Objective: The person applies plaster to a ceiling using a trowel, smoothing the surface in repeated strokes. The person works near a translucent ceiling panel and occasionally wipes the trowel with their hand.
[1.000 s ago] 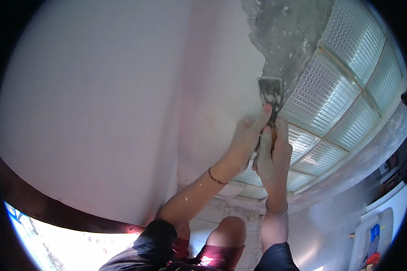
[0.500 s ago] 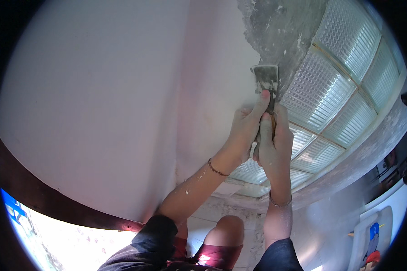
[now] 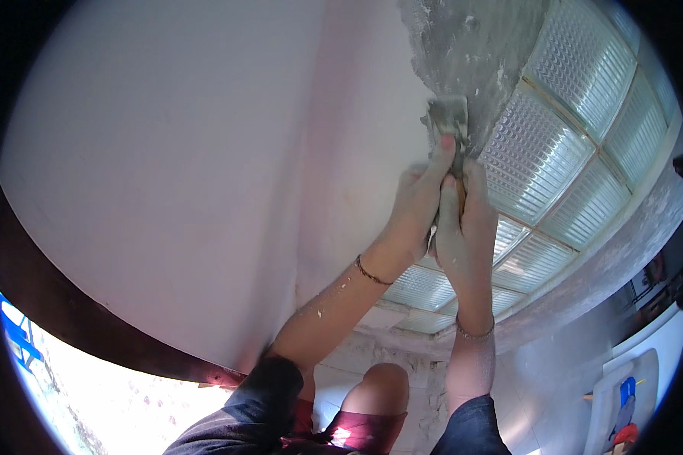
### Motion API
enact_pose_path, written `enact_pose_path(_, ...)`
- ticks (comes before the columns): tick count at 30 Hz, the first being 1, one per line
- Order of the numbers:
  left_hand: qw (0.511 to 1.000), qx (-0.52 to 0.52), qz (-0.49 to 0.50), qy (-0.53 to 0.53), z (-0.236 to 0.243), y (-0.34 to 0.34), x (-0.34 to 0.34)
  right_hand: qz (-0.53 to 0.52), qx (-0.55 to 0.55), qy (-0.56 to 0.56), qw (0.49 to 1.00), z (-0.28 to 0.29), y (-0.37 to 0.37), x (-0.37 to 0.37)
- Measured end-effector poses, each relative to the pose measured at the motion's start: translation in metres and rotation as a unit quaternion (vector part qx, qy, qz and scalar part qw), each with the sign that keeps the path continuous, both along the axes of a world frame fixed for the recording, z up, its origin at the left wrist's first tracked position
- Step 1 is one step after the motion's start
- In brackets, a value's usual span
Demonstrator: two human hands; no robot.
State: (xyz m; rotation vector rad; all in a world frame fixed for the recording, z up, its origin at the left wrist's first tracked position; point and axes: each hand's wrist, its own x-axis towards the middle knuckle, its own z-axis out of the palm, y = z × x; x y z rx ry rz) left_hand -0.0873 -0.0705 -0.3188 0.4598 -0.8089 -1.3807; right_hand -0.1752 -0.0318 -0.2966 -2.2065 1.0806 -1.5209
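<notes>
My left hand (image 3: 417, 208) and my right hand (image 3: 467, 231) are closed together round a putty knife with a metal blade (image 3: 448, 111) and a yellowish-brown handle. My left thumb presses on the base of the blade, with my right thumb just below it along the handle. The blade lies against the wall at the ragged border between white paint (image 3: 357, 106) and a rough grey patch (image 3: 474, 42). Pale dust coats both hands. My right fingertips are partly hidden.
Glass blocks (image 3: 546, 159) fill the wall on the right, edged by a pale curved sill (image 3: 618, 258). A dark brown board (image 3: 68, 307) and a bright opening lie at lower left. A light tray (image 3: 645, 364) with blue and red items sits at lower right. My bent knee (image 3: 379, 383) shows below.
Both hands and the putty knife have moved steadily up the wall along the border of the grey patch. The grip looks the same.
</notes>
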Motion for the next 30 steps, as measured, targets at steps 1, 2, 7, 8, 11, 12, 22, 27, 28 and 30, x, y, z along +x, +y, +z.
enact_pose_path(1,0.999,-0.043,0.008,0.018,0.000,0.002,0.000,-0.007,-0.029,0.011,1.000,-0.001,0.000,0.000)
enact_pose_path(2,1.000,-0.005,-0.002,0.010,0.001,0.001,0.001,-0.026,0.018,0.007,0.999,-0.002,0.000,0.001)
enact_pose_path(7,0.993,0.093,-0.060,-0.036,0.001,0.008,0.007,-0.076,0.144,-0.013,0.987,-0.002,0.003,0.004)
enact_pose_path(8,0.998,0.034,-0.040,-0.025,0.002,0.008,0.009,-0.055,0.085,0.000,0.995,-0.002,0.003,0.004)
enact_pose_path(11,0.999,-0.008,-0.046,-0.015,0.006,0.004,0.012,-0.055,0.041,0.020,0.997,-0.001,0.001,0.005)
enact_pose_path(12,0.999,-0.004,-0.037,-0.007,0.006,0.004,0.010,-0.048,0.037,0.010,0.998,-0.001,0.001,0.005)
enact_pose_path(22,0.999,0.017,-0.043,-0.012,-0.001,0.004,-0.002,-0.109,0.215,-0.026,0.970,0.001,0.012,0.002)
enact_pose_path(27,0.999,-0.031,-0.038,-0.023,0.013,-0.001,0.008,-0.082,-0.006,0.009,0.997,0.005,-0.003,0.010)
enact_pose_path(28,0.999,-0.025,-0.040,-0.021,0.014,-0.001,0.010,-0.066,-0.063,0.006,0.996,0.003,-0.004,0.011)
enact_pose_path(30,0.999,-0.002,-0.035,-0.020,0.012,0.002,0.011,-0.057,-0.052,-0.001,0.997,-0.001,-0.005,0.011)
